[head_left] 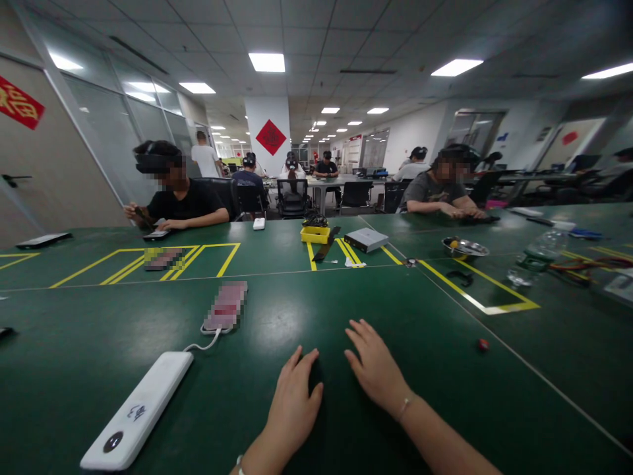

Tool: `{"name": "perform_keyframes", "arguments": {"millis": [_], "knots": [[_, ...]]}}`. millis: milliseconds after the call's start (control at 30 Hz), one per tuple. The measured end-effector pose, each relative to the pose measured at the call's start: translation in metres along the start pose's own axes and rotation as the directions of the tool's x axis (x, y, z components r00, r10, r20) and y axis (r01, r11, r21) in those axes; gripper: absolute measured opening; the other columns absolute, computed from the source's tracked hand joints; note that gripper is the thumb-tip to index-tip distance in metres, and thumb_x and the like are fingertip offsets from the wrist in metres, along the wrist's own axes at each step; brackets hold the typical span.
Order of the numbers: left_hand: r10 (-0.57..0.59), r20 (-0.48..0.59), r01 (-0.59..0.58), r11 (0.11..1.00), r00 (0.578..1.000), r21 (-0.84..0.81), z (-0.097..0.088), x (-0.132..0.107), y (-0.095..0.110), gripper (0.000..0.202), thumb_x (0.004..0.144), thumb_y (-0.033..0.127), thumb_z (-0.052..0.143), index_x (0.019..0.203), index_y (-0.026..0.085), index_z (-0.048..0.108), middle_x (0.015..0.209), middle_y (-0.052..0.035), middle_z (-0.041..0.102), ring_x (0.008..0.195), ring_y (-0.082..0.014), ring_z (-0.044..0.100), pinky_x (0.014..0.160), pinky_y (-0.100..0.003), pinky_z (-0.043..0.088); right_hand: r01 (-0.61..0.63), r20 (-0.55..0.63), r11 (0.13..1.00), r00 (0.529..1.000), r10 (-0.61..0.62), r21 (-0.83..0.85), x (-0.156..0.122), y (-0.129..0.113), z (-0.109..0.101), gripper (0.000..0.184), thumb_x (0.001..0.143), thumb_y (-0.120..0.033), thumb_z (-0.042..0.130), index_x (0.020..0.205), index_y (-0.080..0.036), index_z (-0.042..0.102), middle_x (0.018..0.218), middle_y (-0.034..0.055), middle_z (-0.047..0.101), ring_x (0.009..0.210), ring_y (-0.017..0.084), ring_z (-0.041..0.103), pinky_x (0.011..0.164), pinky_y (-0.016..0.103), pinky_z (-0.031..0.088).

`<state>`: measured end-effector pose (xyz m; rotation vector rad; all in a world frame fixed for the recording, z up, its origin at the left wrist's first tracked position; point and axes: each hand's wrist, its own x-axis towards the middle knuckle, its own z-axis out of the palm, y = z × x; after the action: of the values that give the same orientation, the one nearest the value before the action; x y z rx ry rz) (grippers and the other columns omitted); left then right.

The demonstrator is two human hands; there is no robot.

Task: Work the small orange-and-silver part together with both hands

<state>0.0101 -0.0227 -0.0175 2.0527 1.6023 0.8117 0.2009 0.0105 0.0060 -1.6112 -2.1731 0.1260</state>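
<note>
My left hand [295, 399] lies flat on the green table [425, 369], fingers stretched out and holding nothing. My right hand [374, 364] rests just to its right, palm down with fingers spread, also holding nothing. The two hands are close together but apart. A white power bank [138, 410] lies to the left of my left hand. Its white cable runs up to a phone [226, 306] lying flat on the table. A small red object [483, 344] sits on the table to the right of my right hand.
Farther back stand a yellow tray [315, 234], a grey box [366, 239], a metal bowl [464, 248] and a plastic bottle [541, 254]. Yellow tape lines mark the table. Two people sit across the table, at the left [175, 194] and the right [440, 188]. Others sit behind.
</note>
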Motion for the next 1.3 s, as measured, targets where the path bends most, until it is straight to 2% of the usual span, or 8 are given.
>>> {"name": "perform_keyframes", "arguments": {"millis": [133,500,600,667,800,900,967,1300], "knots": [[0.04,0.073,-0.047,0.994,0.997,0.097,0.001,0.001,0.0,0.045,0.076,0.017,0.037,0.121,0.019,0.043,0.126,-0.0048,0.046,0.122,-0.0211,0.031,0.101,-0.042,0.026,0.15,0.186,0.984,0.969,-0.165,0.096,-0.017,-0.039,0.022,0.048,0.082,-0.032,0.032,0.127,-0.016,0.036,0.134,0.0046,0.029,0.125,0.021,0.02,0.102,0.04,0.019],[0.112,0.157,-0.147,0.961,0.981,0.232,0.005,-0.003,0.002,0.05,0.084,0.042,0.028,0.129,0.022,0.028,0.137,-0.0039,0.029,0.126,-0.0231,0.022,0.102,-0.046,0.019,0.202,0.268,0.968,0.934,-0.236,0.148,-0.021,-0.041,0.026,0.053,0.079,-0.027,0.034,0.131,-0.017,0.028,0.135,0.0048,0.027,0.124,0.021,0.022,0.102,0.04,0.018],[0.102,0.17,-0.143,0.959,0.98,0.245,0.003,-0.003,0.001,0.05,0.084,0.042,0.029,0.129,0.021,0.03,0.136,-0.0043,0.03,0.126,-0.0228,0.022,0.102,-0.046,0.02,0.143,0.169,0.986,0.973,-0.156,0.088,-0.009,-0.017,0.003,0.044,0.078,-0.029,0.036,0.121,-0.02,0.045,0.123,0.0056,0.045,0.116,0.02,0.036,0.097,0.036,0.028],[0.102,0.177,-0.144,0.958,0.979,0.246,0.002,-0.003,0.0,0.05,0.082,0.04,0.034,0.128,0.021,0.032,0.135,-0.0043,0.031,0.126,-0.0231,0.022,0.102,-0.046,0.02,-0.066,-0.027,0.996,0.998,0.065,-0.062,-0.001,0.019,-0.019,0.04,0.079,-0.032,0.035,0.111,-0.016,0.053,0.113,0.0104,0.051,0.106,0.022,0.043,0.09,0.036,0.034],[0.09,0.166,-0.126,0.967,0.982,0.223,0.0,-0.002,-0.001,0.045,0.08,0.038,0.039,0.122,0.023,0.041,0.134,-0.0042,0.035,0.125,-0.0229,0.025,0.102,-0.046,0.021,-0.61,-0.414,0.749,0.77,0.484,-0.259,-0.01,0.119,-0.056,0.048,0.075,-0.039,0.039,0.109,-0.008,0.05,0.104,0.0205,0.048,0.096,0.032,0.045,0.075,0.043,0.039],[0.079,0.153,-0.108,0.975,0.985,0.196,-0.001,-0.001,-0.002,0.039,0.082,0.038,0.035,0.117,0.024,0.047,0.131,-0.0036,0.04,0.123,-0.022,0.029,0.101,-0.046,0.022,-0.824,-0.422,0.53,0.561,0.712,-0.199,-0.03,0.176,-0.066,0.06,0.072,-0.046,0.04,0.113,-0.003,0.046,0.104,0.0257,0.045,0.093,0.038,0.046,0.066,0.043,0.04],[0.08,0.146,-0.106,0.977,0.986,0.185,-0.001,-0.001,-0.002,0.038,0.082,0.037,0.036,0.115,0.025,0.048,0.13,-0.003,0.041,0.123,-0.022,0.03,0.101,-0.046,0.022,-0.865,-0.342,0.47,0.501,0.795,-0.175,-0.039,0.196,-0.066,0.063,0.071,-0.048,0.039,0.114,-0.002,0.045,0.103,0.0264,0.046,0.091,0.038,0.047,0.064,0.043,0.041],[0.075,0.149,-0.105,0.973,0.986,0.206,-0.002,-0.002,-0.001,0.039,0.076,0.027,0.045,0.114,0.024,0.049,0.129,-0.0023,0.042,0.122,-0.0215,0.032,0.102,-0.044,0.022,-0.749,-0.204,0.607,0.659,0.724,-0.267,-0.036,0.209,-0.055,0.037,0.076,-0.024,0.033,0.095,-0.012,0.061,0.094,0.0177,0.055,0.084,0.028,0.054,0.071,0.036,0.042]]}}
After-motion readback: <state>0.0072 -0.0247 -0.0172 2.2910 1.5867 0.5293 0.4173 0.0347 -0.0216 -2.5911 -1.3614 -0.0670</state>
